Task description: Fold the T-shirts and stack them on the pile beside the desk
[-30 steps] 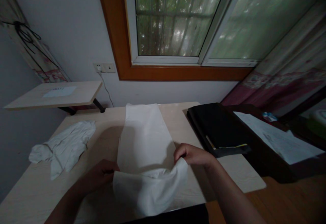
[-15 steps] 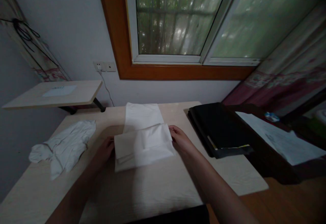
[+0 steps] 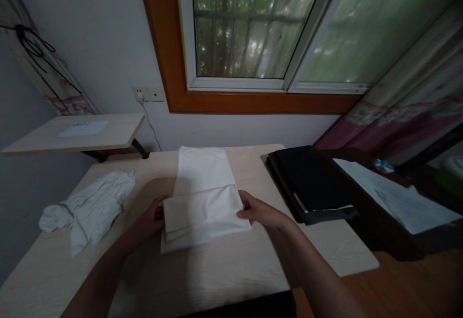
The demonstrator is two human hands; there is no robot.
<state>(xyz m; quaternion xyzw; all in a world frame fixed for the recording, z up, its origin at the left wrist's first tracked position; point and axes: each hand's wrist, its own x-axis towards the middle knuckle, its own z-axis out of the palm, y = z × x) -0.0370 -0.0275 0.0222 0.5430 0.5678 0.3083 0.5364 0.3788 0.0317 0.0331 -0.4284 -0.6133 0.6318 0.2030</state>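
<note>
A white cloth (image 3: 202, 166) lies lengthwise on the pale wooden table, its near part folded over in layers. Whether it is a garment I cannot tell. My left hand (image 3: 154, 216) is in shadow at the left edge of the folded part, fingers curled in and pinching the cloth's edge. At the opposite edge, my right hand (image 3: 258, 209) grips the fold, thumb on top and the other fingers partly hidden at the side. Between the hands the folded layers lie nearly flat, with slight creases.
Left on the table (image 3: 224, 272) is a crumpled white cloth (image 3: 96, 212), below a small raised shelf (image 3: 119, 132) with a paper. A stack of black folded cloth or folders (image 3: 311, 178) sits at right. Beyond it, a sheet (image 3: 394, 192) rests on a dark surface.
Both hands have shifted slightly with the folded part, which now lies flatter and lower toward me. More of the far cloth shows. My right thumb has come over the top of the fold.
</note>
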